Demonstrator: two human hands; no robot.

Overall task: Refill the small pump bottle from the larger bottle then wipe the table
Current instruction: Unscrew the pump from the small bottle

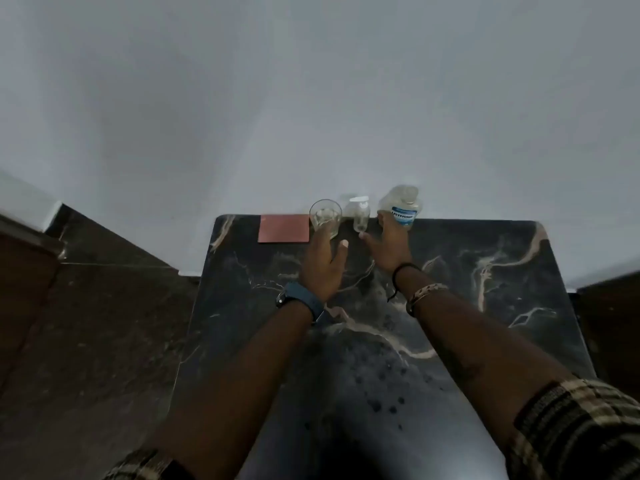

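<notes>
A small clear pump bottle [360, 216] with a white pump top stands at the far edge of the dark marble table [485, 306], against the wall. To its right stands a larger clear bottle [400, 206] with a blue label. My right hand [384, 249] reaches between the two, fingers spread; its fingertips touch the larger bottle's base and its thumb points at the pump bottle. My left hand [323, 265] is stretched toward a clear drinking glass [325, 216], fingers straight and touching its lower side. A pink folded cloth [284, 228] lies left of the glass.
The table stands against a white wall [311, 98]. Dark marble floor [86, 323] lies to the left, with a brown wooden piece [20, 289] at the far left. Dark spots [384, 403] dot the tabletop near me.
</notes>
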